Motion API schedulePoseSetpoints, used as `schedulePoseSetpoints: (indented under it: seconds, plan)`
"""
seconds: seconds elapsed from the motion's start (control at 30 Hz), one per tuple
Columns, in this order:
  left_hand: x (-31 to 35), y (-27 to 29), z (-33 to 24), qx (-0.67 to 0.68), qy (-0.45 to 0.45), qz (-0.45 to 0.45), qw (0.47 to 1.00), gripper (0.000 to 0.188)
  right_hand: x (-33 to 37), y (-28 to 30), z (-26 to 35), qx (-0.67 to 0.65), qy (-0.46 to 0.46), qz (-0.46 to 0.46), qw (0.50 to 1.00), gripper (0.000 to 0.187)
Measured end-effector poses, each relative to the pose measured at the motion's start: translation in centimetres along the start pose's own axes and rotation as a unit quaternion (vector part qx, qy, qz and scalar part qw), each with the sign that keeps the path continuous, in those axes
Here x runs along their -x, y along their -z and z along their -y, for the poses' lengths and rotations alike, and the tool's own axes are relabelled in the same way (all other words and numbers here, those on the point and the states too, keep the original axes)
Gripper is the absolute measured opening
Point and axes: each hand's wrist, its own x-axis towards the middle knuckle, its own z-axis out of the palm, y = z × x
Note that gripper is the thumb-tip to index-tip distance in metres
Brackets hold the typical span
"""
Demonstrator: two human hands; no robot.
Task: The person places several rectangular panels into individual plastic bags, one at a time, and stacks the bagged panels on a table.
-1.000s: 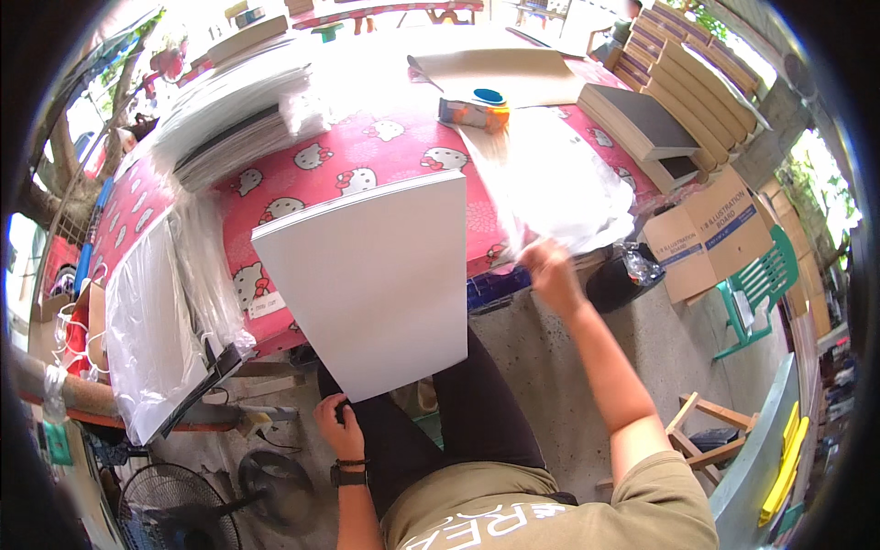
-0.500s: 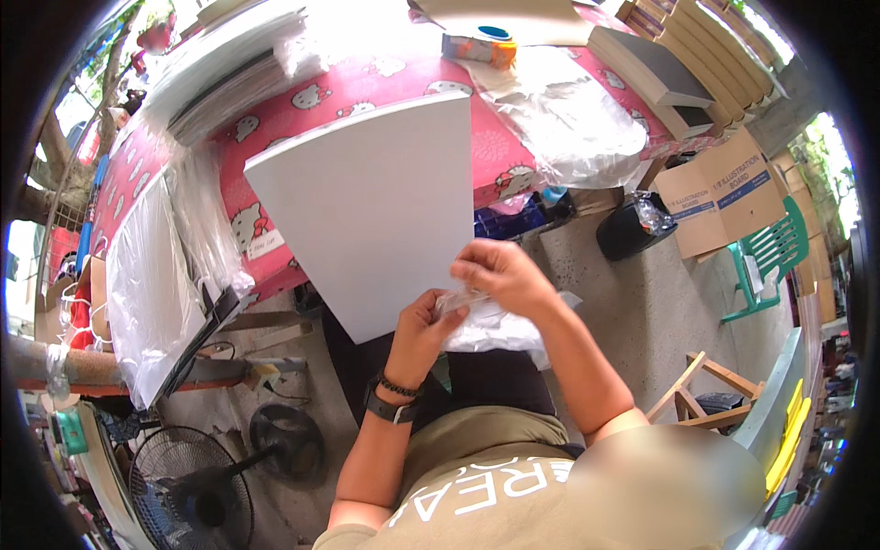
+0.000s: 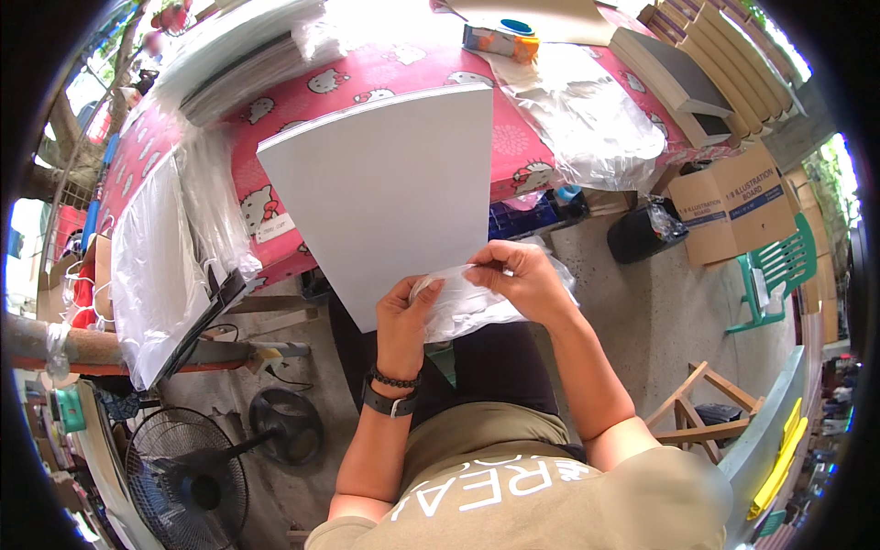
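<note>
Between my hands is a clear plastic bag (image 3: 472, 307), crumpled and partly spread above my lap. My left hand (image 3: 403, 312) pinches its left edge between thumb and fingers. With thumb and fingertips, my right hand (image 3: 521, 277) grips the bag's upper right edge. Just beyond the hands, a thick stack of white boards (image 3: 394, 192) lies on the pink patterned tablecloth (image 3: 316, 110), its near end jutting past the table edge toward my lap. The bag's near corner overlaps the stack in view.
A tape dispenser (image 3: 500, 43) and flat plastic bags (image 3: 596, 128) lie at the back right. Plastic-wrapped sheets (image 3: 165, 275) hang over the left edge. A fan (image 3: 188, 481) stands lower left. Cardboard boxes (image 3: 733, 206), a green chair (image 3: 775, 266) and a wooden stool (image 3: 706, 412) stand right.
My hands have moved apart, stretching the bag's edge wider between them. The left hand shifted slightly left, the right hand slightly right. The whole view has shifted a little.
</note>
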Motion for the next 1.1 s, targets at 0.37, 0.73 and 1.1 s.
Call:
schedulePoseSetpoints:
  seconds: [0.37,0.73,1.1]
  plan:
    - [1.3,-2.0,-2.0,0.232,0.009,0.015,0.972,0.024,0.1,-2.8,-1.0,0.121,0.154,-0.1,0.975,0.009]
    - [0.8,1.6,-0.1,0.097,0.063,0.013,0.993,0.021,1.1,-3.2,-1.0,0.118,0.156,-0.115,0.974,0.008]
    - [-0.4,8.8,-0.3,-0.278,0.026,0.086,0.956,0.037,0.5,2.3,-0.2,-0.711,0.125,0.202,0.662,0.02]
